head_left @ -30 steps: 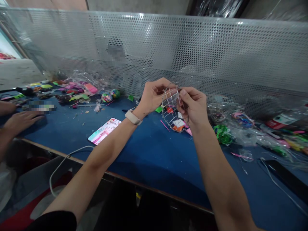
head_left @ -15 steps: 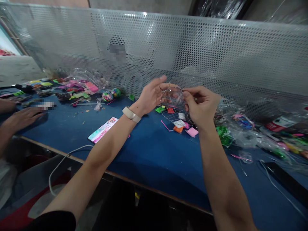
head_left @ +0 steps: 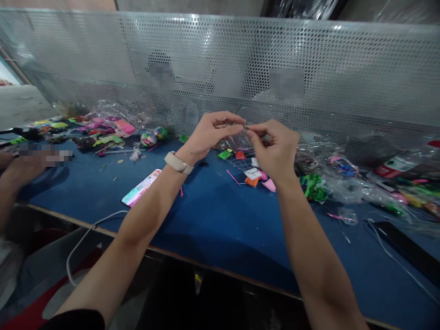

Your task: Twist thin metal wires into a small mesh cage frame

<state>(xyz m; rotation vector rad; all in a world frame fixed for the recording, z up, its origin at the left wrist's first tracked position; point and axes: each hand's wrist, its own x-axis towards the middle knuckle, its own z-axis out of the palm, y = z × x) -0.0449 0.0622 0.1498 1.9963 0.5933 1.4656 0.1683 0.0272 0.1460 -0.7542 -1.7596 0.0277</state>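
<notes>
My left hand (head_left: pixel 206 134), with a pale watch strap (head_left: pixel 178 162) at the wrist, pinches part of a thin, silvery, chain-like net (head_left: pixel 237 163). Against its fingertips, my right hand (head_left: pixel 277 144) pinches the same net with thumb and forefinger. Both hands are raised above the table, and the net hangs beneath them; its exact kind is too fine to make out. Under and around it lie small packets: a green one (head_left: pixel 225 155), a red one (head_left: pixel 239 155), a white one (head_left: pixel 252 173), an orange one (head_left: pixel 251 182) and a pink one (head_left: pixel 269 184).
A lit phone (head_left: pixel 140 188) lies left on the blue table (head_left: pixel 209 220). Behind stands a perforated metal panel (head_left: pixel 220 59). Coloured trinkets and plastic bags (head_left: pixel 350 188) crowd both sides, with a bottle (head_left: pixel 402 161) and black device (head_left: pixel 405 245) right. Another person's hand (head_left: pixel 25 167) is far left.
My left hand's fingers have closed from a spread pose into a pinch. My right hand has shifted slightly left, bringing both sets of fingertips together on the net.
</notes>
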